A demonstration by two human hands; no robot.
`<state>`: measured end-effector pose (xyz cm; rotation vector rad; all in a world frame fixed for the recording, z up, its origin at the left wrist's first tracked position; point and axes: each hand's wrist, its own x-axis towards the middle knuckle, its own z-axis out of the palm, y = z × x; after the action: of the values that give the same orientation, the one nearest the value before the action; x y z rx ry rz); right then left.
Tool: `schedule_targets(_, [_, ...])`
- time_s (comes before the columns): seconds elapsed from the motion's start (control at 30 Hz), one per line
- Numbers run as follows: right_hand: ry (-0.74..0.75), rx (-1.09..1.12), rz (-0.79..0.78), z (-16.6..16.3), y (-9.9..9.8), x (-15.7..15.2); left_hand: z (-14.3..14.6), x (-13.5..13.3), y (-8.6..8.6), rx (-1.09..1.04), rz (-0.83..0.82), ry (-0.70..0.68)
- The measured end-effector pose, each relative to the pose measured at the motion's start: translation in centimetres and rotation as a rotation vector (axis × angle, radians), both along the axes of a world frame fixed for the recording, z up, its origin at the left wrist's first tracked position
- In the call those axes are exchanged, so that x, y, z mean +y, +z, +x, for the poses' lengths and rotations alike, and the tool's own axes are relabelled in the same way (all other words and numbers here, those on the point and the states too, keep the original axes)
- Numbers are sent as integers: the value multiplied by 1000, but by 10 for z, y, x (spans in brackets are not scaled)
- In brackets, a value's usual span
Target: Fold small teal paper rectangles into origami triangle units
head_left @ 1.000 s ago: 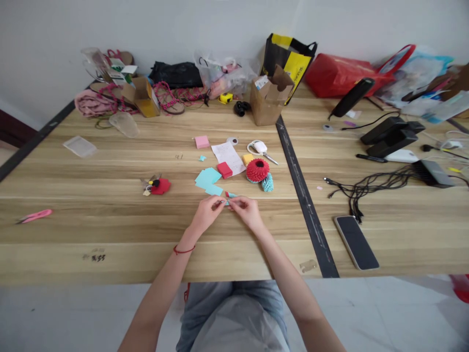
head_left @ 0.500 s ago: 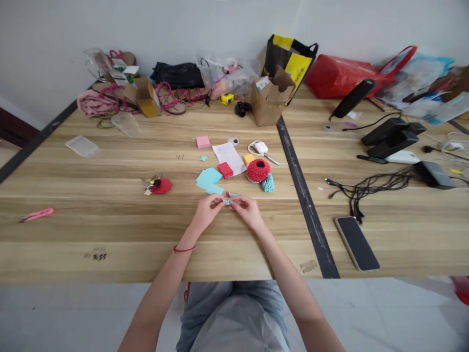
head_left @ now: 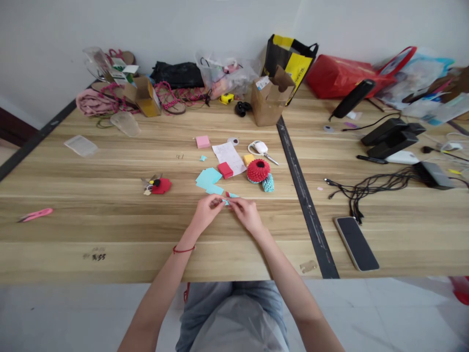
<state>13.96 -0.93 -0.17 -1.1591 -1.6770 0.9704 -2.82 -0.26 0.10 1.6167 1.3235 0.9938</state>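
Note:
Between my fingertips is a small piece of light-blue paper [head_left: 226, 202], partly hidden by the fingers. My left hand [head_left: 207, 211] pinches it from the left, and my right hand [head_left: 246, 212] pinches its right side. Just beyond the fingers lie small red and blue folded pieces [head_left: 231, 195]. A spread of light-blue paper sheets [head_left: 208, 179] rests ahead of my left hand. Past my right hand stands a red folded-paper ball [head_left: 258, 170], touching a light-blue folded-paper piece [head_left: 268, 183]. A red paper stack [head_left: 225, 169] sits on a white written sheet [head_left: 223, 152].
Scissors [head_left: 271, 159], a yellow block [head_left: 248, 159] and a pink paper stack [head_left: 202, 142] lie farther back. Keys with a red tag [head_left: 160, 186] and pink snips [head_left: 36, 214] are at left. At right are a phone [head_left: 357, 243] and black cables [head_left: 366, 189]. A cardboard box [head_left: 270, 105] stands behind.
My right hand's fingers have shifted slightly left and changed their angle on the light-blue paper. My left hand stays nearly in place.

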Motion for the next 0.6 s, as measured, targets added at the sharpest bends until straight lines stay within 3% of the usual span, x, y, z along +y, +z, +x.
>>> schedule_targets(0.1, [-1,24,-19,0,-1,0,0,0,0,-2,2,8])
schedule_targets(0.37, [3,352,-304,-3,-12,6,0,-1,3,-27,9,19])
schedule_targets(0.6, [-30,147,-101,0,-9,4,0,0,2,-28,-2,14])
